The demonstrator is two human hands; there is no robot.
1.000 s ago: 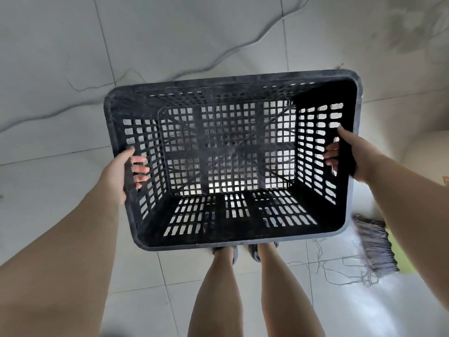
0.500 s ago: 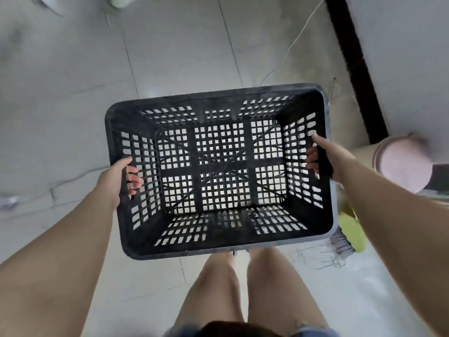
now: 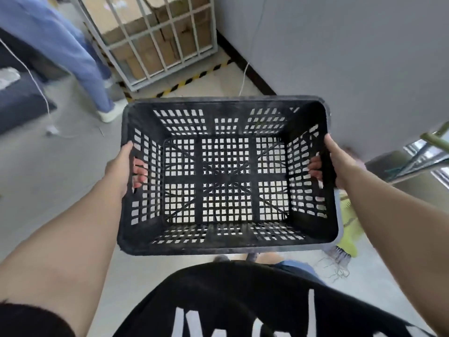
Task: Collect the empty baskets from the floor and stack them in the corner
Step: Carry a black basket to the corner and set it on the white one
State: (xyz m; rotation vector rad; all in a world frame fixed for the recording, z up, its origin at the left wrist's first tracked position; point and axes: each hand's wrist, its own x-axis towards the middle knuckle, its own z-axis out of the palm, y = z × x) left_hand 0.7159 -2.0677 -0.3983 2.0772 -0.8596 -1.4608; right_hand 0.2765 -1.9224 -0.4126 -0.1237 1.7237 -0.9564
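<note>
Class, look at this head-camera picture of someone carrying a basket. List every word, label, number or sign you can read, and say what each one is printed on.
Black shirt: large white letters at the bottom edge, cut off by the frame; only the tops show, perhaps an "M", not readable as a word.
Cardboard boxes behind the white grille: no print legible.
Floor tape: yellow and black hazard stripes, a marking with no words.
Black basket: no label visible.

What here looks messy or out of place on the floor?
The black basket itself looks intact and empty, held level by the left hand and right hand. The oddity is loose tangled string strewn on the floor beside a broom head, lower right.
</note>
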